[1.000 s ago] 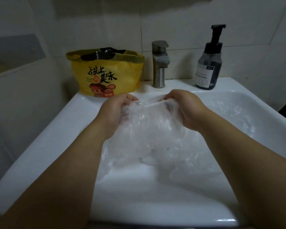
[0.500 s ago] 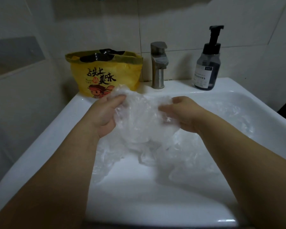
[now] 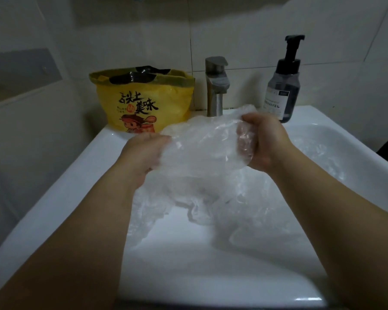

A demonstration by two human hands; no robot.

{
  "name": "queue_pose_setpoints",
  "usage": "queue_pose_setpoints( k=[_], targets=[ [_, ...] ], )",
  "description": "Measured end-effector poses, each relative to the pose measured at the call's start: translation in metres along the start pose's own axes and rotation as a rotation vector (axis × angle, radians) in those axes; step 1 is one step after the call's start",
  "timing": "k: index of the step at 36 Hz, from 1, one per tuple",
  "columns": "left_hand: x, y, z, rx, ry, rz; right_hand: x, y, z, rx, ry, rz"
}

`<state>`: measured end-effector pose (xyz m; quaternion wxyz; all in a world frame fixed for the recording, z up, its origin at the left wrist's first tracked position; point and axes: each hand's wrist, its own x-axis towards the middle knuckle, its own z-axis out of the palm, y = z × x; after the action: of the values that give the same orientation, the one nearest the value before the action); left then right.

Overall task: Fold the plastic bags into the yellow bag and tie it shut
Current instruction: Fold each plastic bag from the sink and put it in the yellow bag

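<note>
Clutching a crumpled clear bag [image 3: 199,148] over the sink [image 3: 54,209], curling the left grip [image 3: 143,153] round one end, pinching the other in the right grip [image 3: 264,142]. Leaving the yellow bag [image 3: 143,104] open on the back rim, black plastic [image 3: 139,74] inside, more clear plastic [image 3: 244,209] down in the sink.

Along the back ledge of the sink [image 3: 76,166] stand the yellow bag [image 3: 143,104], the tap [image 3: 216,86] and the soap bottle [image 3: 282,90]. The first gap is narrow, the second wider. Black plastic [image 3: 141,74] partly fills the bag's open mouth. Clear bags [image 3: 244,209] crowd mid-basin, and the near basin floor lies open.
</note>
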<state>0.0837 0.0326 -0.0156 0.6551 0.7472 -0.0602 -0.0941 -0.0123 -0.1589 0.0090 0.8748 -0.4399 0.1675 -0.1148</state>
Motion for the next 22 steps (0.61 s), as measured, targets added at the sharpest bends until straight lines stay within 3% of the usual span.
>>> queue_pose_setpoints(
  k=[2,5,10,15,19,22],
  targets=[
    [-0.001,0.001,0.001,0.079,0.034,0.043,-0.001,0.000,0.000,-0.104,-0.011,-0.005],
    [-0.011,0.009,0.005,0.177,0.046,0.262,-0.002,0.001,0.000,-0.371,-0.065,-0.009],
    [-0.030,0.016,0.016,0.202,-0.292,0.280,-0.005,0.008,0.006,-0.586,-0.185,0.052],
    [-0.044,0.015,0.017,0.380,-0.587,0.211,-0.007,0.006,0.009,-0.480,-0.226,0.037],
    [-0.037,0.014,0.018,0.120,-0.480,0.190,-0.007,0.000,0.006,-0.147,-0.283,0.106],
    [-0.024,0.011,0.017,-0.085,-0.256,0.219,-0.005,0.002,0.000,-0.240,-0.358,0.216]
  ],
)
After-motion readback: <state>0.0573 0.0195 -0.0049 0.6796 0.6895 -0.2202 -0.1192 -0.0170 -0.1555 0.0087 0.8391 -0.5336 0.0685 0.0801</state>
